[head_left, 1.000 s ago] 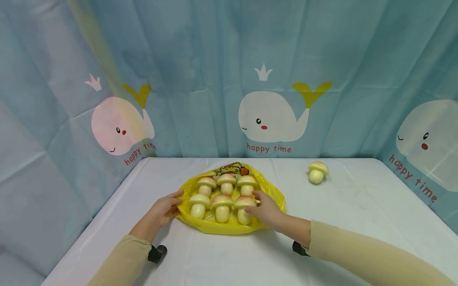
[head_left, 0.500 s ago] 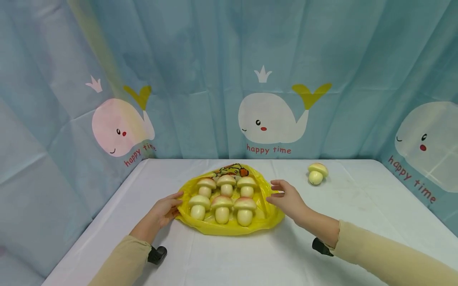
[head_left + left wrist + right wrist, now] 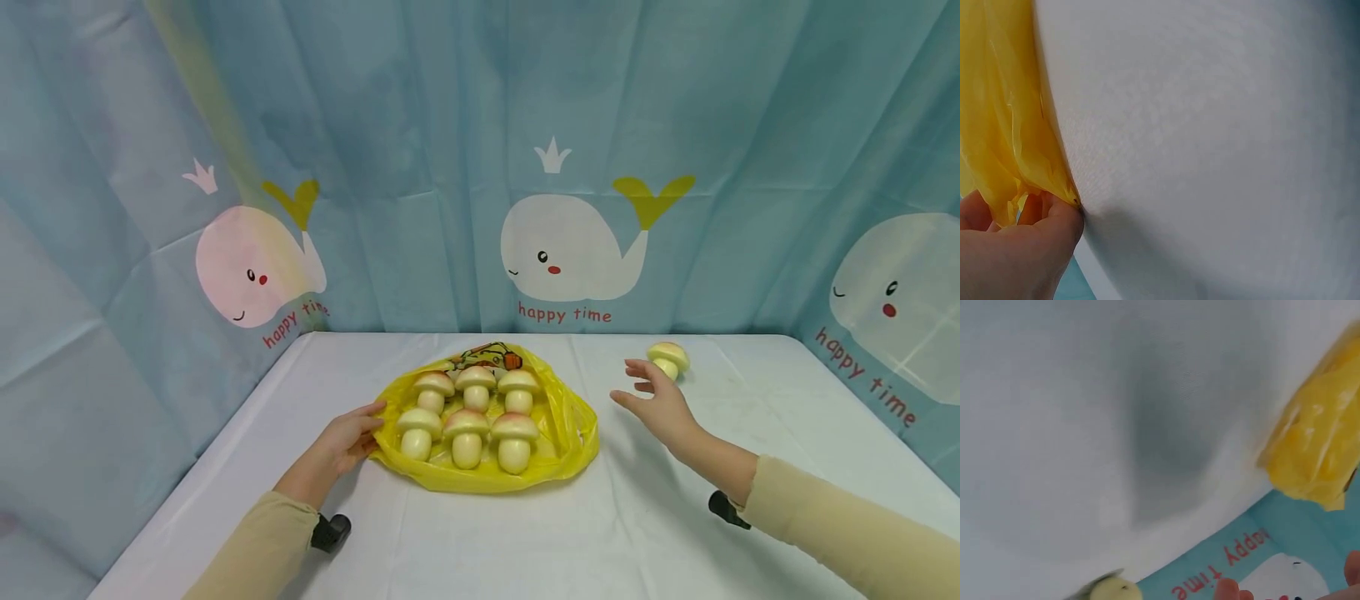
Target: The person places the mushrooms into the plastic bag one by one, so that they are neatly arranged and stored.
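A yellow plastic bag [image 3: 465, 481] lies spread on the table, with several toy mushrooms [image 3: 467, 439] standing in two rows on it. At its left edge my left hand [image 3: 347, 440] pinches the plastic; the left wrist view shows thumb and fingers [image 3: 1060, 222] around the gathered bag [image 3: 1016, 112]. My right hand [image 3: 663, 410] is in the air right of the bag, fingers parted and holding nothing. Just behind that hand sits a lone mushroom [image 3: 671, 355], its stem partly covered. The right wrist view catches this mushroom [image 3: 1113, 590] at the bottom edge, near my fingertips [image 3: 1227, 589].
A white cloth covers the table [image 3: 480, 550]. Blue curtains [image 3: 420, 167] with printed whales hang along the back and both sides. Dark wrist cameras [image 3: 330, 533] sit below both hands.
My right hand has left the front right mushroom in the bag and moved right, past the bag's edge, toward the lone mushroom. The left hand keeps its place on the bag.
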Demonstrator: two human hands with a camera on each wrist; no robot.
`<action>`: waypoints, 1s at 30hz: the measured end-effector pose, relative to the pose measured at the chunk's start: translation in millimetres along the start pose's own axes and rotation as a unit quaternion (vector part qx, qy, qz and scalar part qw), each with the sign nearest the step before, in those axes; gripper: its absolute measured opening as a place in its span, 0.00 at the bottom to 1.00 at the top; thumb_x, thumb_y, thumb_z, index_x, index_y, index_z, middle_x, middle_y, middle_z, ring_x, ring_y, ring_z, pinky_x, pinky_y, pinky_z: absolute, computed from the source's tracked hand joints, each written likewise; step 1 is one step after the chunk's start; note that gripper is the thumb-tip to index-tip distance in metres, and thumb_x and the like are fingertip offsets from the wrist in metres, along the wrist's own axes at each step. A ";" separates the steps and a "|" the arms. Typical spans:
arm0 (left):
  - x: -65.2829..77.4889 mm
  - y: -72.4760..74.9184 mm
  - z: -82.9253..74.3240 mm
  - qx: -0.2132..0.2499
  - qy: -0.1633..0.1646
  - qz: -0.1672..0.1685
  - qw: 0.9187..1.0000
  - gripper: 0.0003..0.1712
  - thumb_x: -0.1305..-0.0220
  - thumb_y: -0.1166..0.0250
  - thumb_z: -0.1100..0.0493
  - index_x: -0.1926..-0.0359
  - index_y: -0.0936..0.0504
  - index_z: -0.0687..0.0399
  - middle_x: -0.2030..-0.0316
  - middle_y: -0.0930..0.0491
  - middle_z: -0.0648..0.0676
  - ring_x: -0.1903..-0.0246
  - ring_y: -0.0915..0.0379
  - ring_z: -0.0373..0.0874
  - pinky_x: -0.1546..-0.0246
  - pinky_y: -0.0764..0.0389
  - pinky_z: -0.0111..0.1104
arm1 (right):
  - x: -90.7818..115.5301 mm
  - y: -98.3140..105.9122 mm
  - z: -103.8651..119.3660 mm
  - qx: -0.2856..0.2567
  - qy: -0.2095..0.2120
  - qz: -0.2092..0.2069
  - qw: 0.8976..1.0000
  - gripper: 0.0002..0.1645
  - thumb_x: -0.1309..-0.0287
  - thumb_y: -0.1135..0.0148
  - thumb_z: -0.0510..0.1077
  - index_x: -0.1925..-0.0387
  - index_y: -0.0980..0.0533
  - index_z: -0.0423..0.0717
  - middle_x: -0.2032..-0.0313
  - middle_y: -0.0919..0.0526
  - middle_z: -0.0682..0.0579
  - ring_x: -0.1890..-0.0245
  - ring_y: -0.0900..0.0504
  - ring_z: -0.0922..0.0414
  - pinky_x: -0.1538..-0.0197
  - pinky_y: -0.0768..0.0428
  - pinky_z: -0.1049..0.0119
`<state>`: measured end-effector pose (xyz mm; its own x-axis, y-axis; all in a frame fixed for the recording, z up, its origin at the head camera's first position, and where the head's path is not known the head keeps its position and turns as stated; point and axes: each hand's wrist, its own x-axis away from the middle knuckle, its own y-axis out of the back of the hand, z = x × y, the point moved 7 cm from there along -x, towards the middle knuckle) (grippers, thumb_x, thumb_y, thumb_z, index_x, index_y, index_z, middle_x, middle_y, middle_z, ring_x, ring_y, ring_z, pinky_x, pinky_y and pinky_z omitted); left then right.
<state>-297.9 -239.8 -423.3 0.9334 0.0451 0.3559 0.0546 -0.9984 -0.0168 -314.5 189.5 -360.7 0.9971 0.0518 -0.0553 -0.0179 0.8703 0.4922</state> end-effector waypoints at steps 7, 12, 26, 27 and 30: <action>1.3 -0.5 -0.5 0.009 -0.001 0.006 1.000 0.31 0.26 0.55 0.67 0.26 0.49 0.64 0.27 0.54 0.69 0.31 0.52 0.61 0.33 0.45 0.47 | -9.8 17.3 -9.7 0.050 0.015 -0.020 0.998 0.44 0.38 0.36 0.44 0.28 0.47 0.37 0.29 0.46 0.33 0.32 0.47 0.34 0.36 0.39 0.39; 1.8 -1.2 -1.3 0.008 -0.002 0.009 1.000 0.31 0.26 0.55 0.67 0.26 0.50 0.64 0.28 0.54 0.69 0.31 0.51 0.60 0.33 0.44 0.46 | -17.2 27.9 -17.7 0.062 0.011 -0.036 0.997 0.49 0.39 0.35 0.43 0.26 0.52 0.37 0.27 0.58 0.32 0.30 0.57 0.31 0.35 0.50 0.33; 0.9 -0.1 -0.3 0.000 -0.004 0.003 1.000 0.31 0.27 0.54 0.67 0.26 0.48 0.65 0.28 0.52 0.70 0.33 0.49 0.60 0.35 0.41 0.45 | -39.0 44.1 -49.4 0.028 -0.020 -0.067 0.997 0.57 0.38 0.37 0.42 0.25 0.67 0.40 0.28 0.65 0.28 0.29 0.61 0.31 0.33 0.54 0.36; 0.6 -0.1 -0.4 0.002 -0.005 0.002 1.000 0.31 0.27 0.54 0.67 0.26 0.48 0.65 0.28 0.52 0.70 0.33 0.49 0.60 0.34 0.41 0.46 | -40.1 44.8 -51.1 0.029 -0.024 -0.065 0.997 0.57 0.37 0.37 0.43 0.25 0.67 0.40 0.28 0.65 0.28 0.29 0.62 0.31 0.33 0.54 0.36; -0.1 -0.2 0.2 0.004 -0.003 0.001 1.000 0.31 0.27 0.54 0.67 0.26 0.48 0.65 0.28 0.52 0.70 0.33 0.48 0.60 0.34 0.42 0.46 | -43.7 46.9 -55.8 0.037 -0.030 -0.060 0.997 0.57 0.37 0.38 0.44 0.25 0.68 0.39 0.29 0.66 0.27 0.30 0.63 0.31 0.33 0.55 0.36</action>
<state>-297.9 -239.6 -423.6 0.9357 0.0437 0.3501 0.0559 -0.9981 -0.0248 -363.0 255.4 -383.6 0.9944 -0.0819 -0.0667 0.1051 0.8303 0.5473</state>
